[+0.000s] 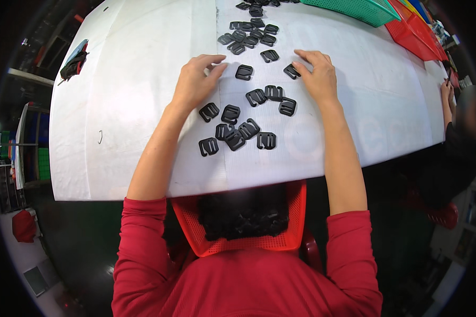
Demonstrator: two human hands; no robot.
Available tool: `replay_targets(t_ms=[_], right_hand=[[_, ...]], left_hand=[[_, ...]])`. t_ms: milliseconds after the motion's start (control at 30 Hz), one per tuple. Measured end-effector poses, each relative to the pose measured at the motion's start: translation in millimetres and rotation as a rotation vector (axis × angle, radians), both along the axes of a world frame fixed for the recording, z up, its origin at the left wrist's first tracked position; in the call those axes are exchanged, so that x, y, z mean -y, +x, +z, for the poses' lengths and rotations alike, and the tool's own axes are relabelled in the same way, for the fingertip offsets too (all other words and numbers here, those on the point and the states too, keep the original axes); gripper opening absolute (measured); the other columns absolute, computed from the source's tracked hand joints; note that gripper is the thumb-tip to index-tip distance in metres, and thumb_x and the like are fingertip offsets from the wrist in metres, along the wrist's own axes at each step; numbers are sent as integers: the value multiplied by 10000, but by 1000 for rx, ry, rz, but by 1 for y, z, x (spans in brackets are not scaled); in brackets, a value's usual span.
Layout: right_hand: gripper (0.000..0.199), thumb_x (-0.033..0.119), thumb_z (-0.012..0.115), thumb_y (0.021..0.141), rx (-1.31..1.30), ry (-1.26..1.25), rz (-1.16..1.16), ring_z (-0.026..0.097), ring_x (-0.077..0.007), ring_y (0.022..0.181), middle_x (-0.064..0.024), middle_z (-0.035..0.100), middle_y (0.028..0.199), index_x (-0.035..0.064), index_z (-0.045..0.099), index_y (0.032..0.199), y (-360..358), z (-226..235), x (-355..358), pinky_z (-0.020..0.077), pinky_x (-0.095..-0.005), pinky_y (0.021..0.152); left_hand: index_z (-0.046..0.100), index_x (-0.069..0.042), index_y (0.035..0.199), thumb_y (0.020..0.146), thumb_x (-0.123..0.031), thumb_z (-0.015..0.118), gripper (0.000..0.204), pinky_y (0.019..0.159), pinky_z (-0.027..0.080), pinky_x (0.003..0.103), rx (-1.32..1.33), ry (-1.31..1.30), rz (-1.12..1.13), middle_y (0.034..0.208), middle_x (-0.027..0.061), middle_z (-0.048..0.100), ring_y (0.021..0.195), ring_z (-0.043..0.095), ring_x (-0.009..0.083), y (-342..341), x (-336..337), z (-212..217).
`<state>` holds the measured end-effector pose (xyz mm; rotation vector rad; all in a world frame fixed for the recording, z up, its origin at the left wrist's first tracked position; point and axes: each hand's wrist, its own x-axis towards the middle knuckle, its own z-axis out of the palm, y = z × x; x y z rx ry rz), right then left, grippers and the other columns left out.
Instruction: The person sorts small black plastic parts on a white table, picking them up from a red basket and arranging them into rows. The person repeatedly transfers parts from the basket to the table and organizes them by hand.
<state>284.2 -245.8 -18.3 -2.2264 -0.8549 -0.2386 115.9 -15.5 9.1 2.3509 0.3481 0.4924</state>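
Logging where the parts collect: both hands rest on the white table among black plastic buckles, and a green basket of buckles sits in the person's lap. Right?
Not quite: the head view shows the lap basket is red, not green. The rest holds: left hand and right hand rest on the white table among black plastic buckles.

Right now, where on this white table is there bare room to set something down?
Bare: the table between the left hand and the dark bundle, and right of the right hand toward the red basket. Crowded: black buckles between the hands and beyond.
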Motion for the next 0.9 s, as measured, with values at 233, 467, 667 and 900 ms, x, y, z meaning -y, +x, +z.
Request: replay_targets(t_ms=[233, 467, 667, 900], right_hand=[[397, 381, 549, 971, 108, -139, 405, 448, -252, 1354, -18, 564, 1387, 202, 583, 1323, -37, -11, -37, 261, -532, 1150], [346, 241, 618, 920, -8, 2, 520, 516, -316, 1275, -154, 624, 1268, 32, 650, 1193, -132, -8, -7, 362, -440, 1090], [312, 153, 675, 867, -188, -3, 595, 557, -327, 1216, -162, 617, 1253, 34, 658, 1155, -228, 24, 57, 392, -461, 1063], [283, 123, 704, 848, -272, -7, 687, 586, -293, 1185, -102, 658, 1196, 105, 694, 1130, -198, 52, 55, 465, -403, 1006]], left_hand=[[621, -24, 1229, 916, -212, 631, 365, 1041, 405, 417, 196, 229, -236, 1235, 166, 626, 1208, 520, 344, -12, 3, -22], [551, -20, 1275, 922, -140, 614, 378, 1047, 410, 423, 162, 12, -209, 1262, 211, 563, 1212, 510, 375, -87, 64, -27], [612, -21, 1212, 906, -77, 615, 310, 984, 457, 401, 27, -225, -299, 1204, 184, 602, 1150, 560, 342, -179, 103, 3], [657, -23, 1162, 928, -36, 584, 246, 926, 488, 348, 19, -402, -306, 1120, 148, 671, 1051, 640, 271, -183, 67, 27]])
